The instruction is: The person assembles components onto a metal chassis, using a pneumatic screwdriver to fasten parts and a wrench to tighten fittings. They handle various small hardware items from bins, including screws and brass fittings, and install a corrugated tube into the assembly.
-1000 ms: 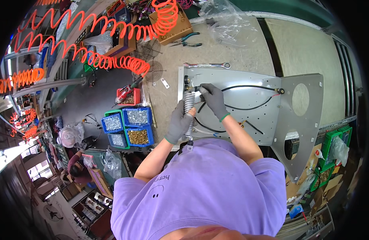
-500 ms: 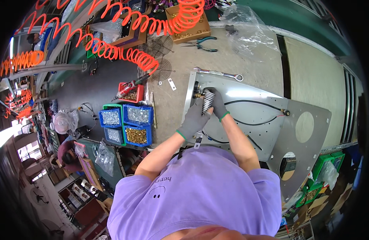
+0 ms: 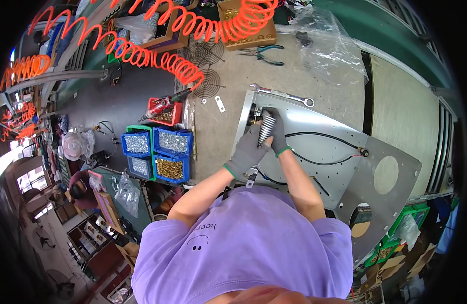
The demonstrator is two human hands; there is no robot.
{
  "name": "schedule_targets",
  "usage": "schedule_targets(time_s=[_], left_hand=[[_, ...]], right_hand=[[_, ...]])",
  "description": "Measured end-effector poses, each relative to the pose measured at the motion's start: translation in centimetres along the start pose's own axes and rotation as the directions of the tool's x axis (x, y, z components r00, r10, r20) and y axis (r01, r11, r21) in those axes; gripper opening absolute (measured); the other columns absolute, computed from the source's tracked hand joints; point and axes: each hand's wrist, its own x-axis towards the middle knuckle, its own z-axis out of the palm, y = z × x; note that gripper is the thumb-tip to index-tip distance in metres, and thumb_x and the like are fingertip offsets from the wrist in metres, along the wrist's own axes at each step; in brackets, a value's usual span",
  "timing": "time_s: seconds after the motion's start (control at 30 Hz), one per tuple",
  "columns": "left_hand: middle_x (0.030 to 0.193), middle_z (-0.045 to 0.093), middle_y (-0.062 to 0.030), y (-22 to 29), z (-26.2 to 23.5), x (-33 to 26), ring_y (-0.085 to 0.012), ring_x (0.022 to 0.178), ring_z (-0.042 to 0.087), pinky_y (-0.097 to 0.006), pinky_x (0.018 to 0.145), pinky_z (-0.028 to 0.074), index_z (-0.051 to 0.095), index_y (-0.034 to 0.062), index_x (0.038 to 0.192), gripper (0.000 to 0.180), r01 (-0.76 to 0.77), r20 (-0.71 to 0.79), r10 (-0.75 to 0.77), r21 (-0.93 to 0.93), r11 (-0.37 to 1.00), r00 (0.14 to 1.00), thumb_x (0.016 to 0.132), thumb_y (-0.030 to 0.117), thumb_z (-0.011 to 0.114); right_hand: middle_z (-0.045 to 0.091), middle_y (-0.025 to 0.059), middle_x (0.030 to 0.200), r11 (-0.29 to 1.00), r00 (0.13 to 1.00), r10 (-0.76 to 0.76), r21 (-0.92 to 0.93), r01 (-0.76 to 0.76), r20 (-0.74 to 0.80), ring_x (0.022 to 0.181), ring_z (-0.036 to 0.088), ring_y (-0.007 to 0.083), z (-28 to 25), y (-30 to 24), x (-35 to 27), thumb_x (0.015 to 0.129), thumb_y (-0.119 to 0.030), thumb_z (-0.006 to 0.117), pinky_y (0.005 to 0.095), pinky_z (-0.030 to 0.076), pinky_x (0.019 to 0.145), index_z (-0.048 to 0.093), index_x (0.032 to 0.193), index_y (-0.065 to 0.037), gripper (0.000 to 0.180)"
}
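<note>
A silver ribbed tube [image 3: 267,129], coiled like a spring, is held between my two grey-gloved hands. My left hand [image 3: 245,152] closes around its lower end from the left, with the thumb against the ribs. On its other side, my right hand [image 3: 278,133] wraps the upper part, fingers curled over. Both work inside an open sheet-metal housing [image 3: 314,124], close to its left wall. Just beyond the tube's upper end, a dark round fitting [image 3: 254,112] sits at that wall. My gloves hide whether the tube touches it.
A combination wrench [image 3: 284,95] lies along the housing's far edge. Black cable [image 3: 319,134] loops inside it. To the left are blue bins of screws [image 3: 171,168] and a red air screwdriver [image 3: 165,106] on an orange coiled hose [image 3: 180,72]. Pliers [image 3: 266,54] lie farther back.
The ribbed tube leans a little more to the right at its upper end. Both hands keep their hold on it. The whole view has shifted slightly.
</note>
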Motion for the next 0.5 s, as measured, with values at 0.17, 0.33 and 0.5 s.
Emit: schedule_targets(time_s=[0.17, 0.33, 0.5], left_hand=[[0.088, 0.061, -0.0234, -0.3, 0.0, 0.1, -0.0363, 0.078, 0.063, -0.039, 0.066, 0.049, 0.04, -0.0058, 0.126, 0.06, -0.014, -0.034, 0.015, 0.031, 0.999, 0.999, 0.083, 0.03, 0.062], [0.084, 0.061, -0.022, -0.2, -0.1, -0.1, -0.0345, 0.074, 0.064, -0.038, 0.063, 0.049, 0.039, -0.0062, 0.127, 0.06, 0.045, -0.012, -0.046, -0.033, 0.998, 0.999, 0.083, 0.029, 0.062], [0.082, 0.061, -0.0205, -0.9, 0.4, -0.2, -0.033, 0.072, 0.064, -0.038, 0.062, 0.049, 0.039, -0.0046, 0.127, 0.06, 0.043, -0.038, -0.045, -0.057, 0.997, 0.998, 0.084, 0.03, 0.062]], right_hand=[[0.06, 0.0031, 0.092, 0.998, 1.0, -0.009, -0.064, 0.008, -0.012, 0.08, 0.055, 0.0098, -0.1, 0.4, 0.5, 0.089, -0.006, 0.048, 0.0254, 0.047, 0.074, 0.057, 0.103, -0.001, 0.017], [0.06, 0.004, 0.096, 1.0, 1.0, 0.01, -0.004, -0.01, 0.017, 0.086, 0.056, 0.0109, 0.3, -1.4, -0.2, 0.085, -0.001, 0.049, 0.0245, 0.047, 0.079, 0.056, 0.107, -0.001, 0.023], [0.061, 0.0063, 0.098, 0.998, 0.997, 0.062, -0.003, -0.062, 0.044, 0.087, 0.057, 0.0131, -0.2, -1.0, -0.4, 0.08, 0.005, 0.051, 0.0261, 0.048, 0.079, 0.056, 0.109, 0.0, 0.03]])
